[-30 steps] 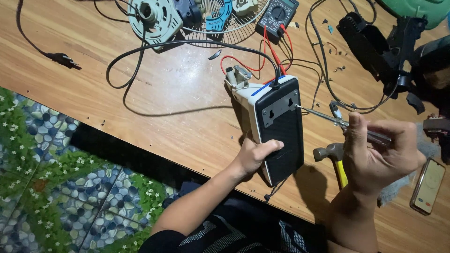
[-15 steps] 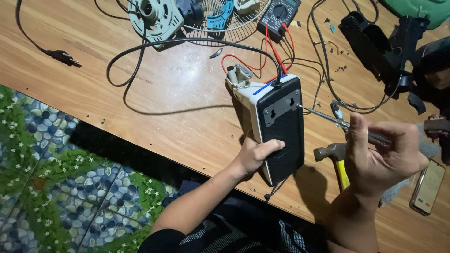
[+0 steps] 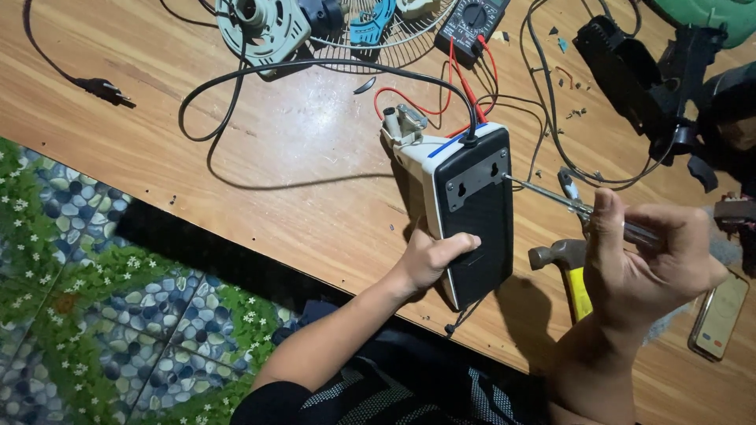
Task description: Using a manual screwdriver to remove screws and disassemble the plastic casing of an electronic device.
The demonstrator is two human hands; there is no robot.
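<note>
Right now your left hand (image 3: 429, 260) grips the near end of the black-and-white box (image 3: 472, 212), thumb over its black back, propped on the wooden table (image 3: 299, 181). Your right hand (image 3: 650, 264) has its fingers wrapped around a screwdriver (image 3: 551, 197), whose tip touches the box's right edge.

Left hand (image 3: 429, 260) fingers curled in grip; right hand (image 3: 650, 264) fisted, thumb raised.

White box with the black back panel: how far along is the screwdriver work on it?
Done: nothing can be confirmed. In hand: the left hand steadies the white box on edge while the right hand holds a screwdriver tip against its right side. Left: the black back panel is still on.
</note>
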